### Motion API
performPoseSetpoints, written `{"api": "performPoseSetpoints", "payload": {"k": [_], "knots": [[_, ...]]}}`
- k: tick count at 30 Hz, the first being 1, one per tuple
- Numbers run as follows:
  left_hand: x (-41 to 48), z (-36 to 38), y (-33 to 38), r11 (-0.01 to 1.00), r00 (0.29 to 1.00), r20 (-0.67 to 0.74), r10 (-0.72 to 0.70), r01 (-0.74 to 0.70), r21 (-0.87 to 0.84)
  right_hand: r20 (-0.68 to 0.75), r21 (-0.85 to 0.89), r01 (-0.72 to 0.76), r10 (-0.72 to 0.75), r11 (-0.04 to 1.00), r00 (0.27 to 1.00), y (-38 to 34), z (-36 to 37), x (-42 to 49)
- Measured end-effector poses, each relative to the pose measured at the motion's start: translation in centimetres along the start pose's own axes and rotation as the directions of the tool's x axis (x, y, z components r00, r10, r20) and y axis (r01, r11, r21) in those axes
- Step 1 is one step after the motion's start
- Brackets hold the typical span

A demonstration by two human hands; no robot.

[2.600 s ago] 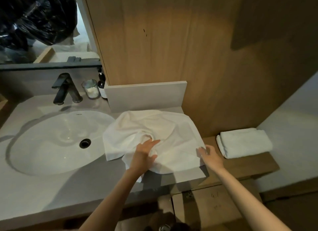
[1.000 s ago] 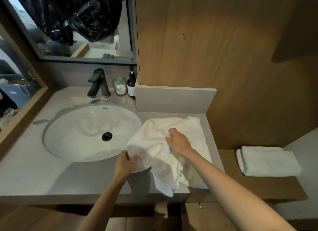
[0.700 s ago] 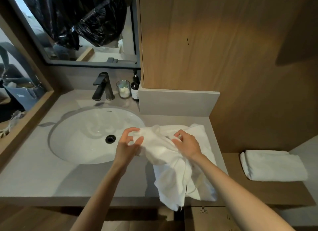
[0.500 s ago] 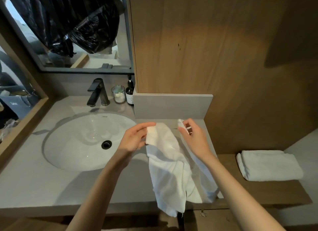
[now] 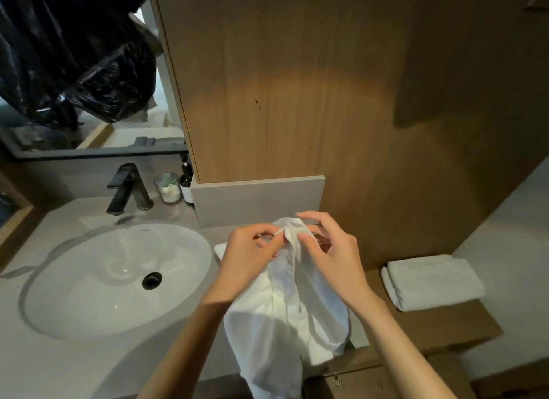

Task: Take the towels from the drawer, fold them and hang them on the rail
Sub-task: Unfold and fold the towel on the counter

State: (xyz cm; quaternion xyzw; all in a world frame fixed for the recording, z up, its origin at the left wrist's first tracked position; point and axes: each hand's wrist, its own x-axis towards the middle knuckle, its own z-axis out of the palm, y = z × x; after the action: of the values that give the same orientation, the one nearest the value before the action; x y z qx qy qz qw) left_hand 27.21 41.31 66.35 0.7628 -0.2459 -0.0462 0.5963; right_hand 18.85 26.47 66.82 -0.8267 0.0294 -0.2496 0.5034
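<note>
A bathroom: sink (image 5: pixel 89 309), faucet (image 5: pixel 126 187) and mirror (image 5: pixel 89 72) above the vanity.

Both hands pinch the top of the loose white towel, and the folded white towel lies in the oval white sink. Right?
No. In the head view the folded white towel lies on the brown wooden shelf, not in the oval white sink. The left hand and right hand do pinch the top of the loose white towel.

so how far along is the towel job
Done: one folded towel lies on the wooden shelf. In hand: left hand and right hand pinch the loose towel, unfolded, draping past the counter. Left: fold it, hang both; no rail in view.
</note>
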Motion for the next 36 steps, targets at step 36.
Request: {"api": "performPoseSetpoints", "payload": {"k": [36], "knots": [[1.1,4.6,-4.2,0.89,0.995,0.096,0.002,-0.045,0.454,-0.04,0.128,0.138,-0.134,0.982,0.99,-0.9,-13.0,3.0]]}}
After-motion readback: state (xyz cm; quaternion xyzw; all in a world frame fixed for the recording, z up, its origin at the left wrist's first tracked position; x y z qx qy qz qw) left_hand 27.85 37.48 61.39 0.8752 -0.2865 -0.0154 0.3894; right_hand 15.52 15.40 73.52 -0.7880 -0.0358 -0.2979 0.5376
